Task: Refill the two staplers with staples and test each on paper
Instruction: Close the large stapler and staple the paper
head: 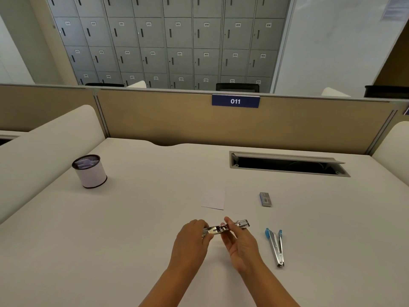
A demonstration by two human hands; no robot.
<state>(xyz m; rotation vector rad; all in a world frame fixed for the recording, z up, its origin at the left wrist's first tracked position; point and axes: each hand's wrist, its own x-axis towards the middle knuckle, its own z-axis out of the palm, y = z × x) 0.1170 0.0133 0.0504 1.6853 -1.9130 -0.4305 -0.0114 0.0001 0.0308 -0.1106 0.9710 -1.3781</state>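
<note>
Hands hold a metal stapler (225,228) level above the near desk: left hand (190,238) grips one end, right hand (240,242) pinches its middle, likely steadying it for loading. Staple box (265,198) waits far right.

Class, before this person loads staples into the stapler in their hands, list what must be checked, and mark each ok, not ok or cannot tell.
1. Metal stapler held by both the left hand and right hand: ok.
2. Its magazine open: cannot tell.
3. Staple box on the desk within view: ok.
4. Staples in hand: not ok.
5. Test paper lying ready: ok.
6. Blue stapler set aside, opened: ok.
</note>
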